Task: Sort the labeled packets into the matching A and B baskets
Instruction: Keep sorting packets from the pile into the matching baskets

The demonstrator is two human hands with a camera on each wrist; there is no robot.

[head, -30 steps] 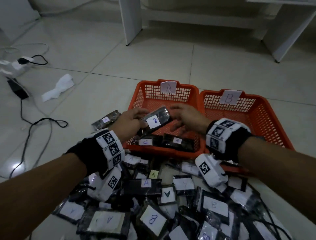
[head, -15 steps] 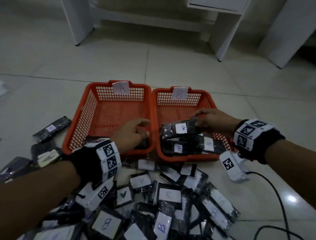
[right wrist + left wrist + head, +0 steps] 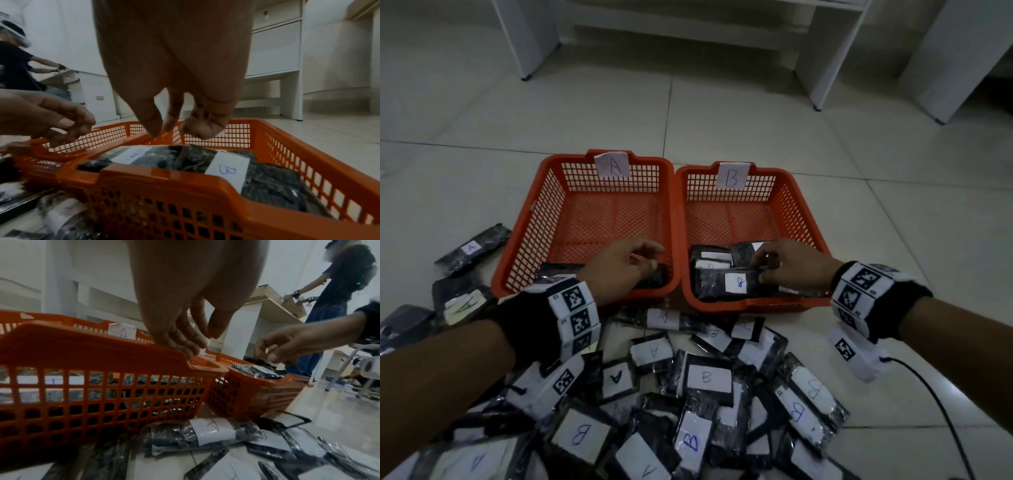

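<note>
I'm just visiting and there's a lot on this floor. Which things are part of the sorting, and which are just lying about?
Part of the job:
A basket
B basket
packets
left hand
right hand

Just lying about:
cable
white furniture
another person

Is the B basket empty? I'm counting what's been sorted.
No. In the head view the B basket holds several packets at its near end.
</note>
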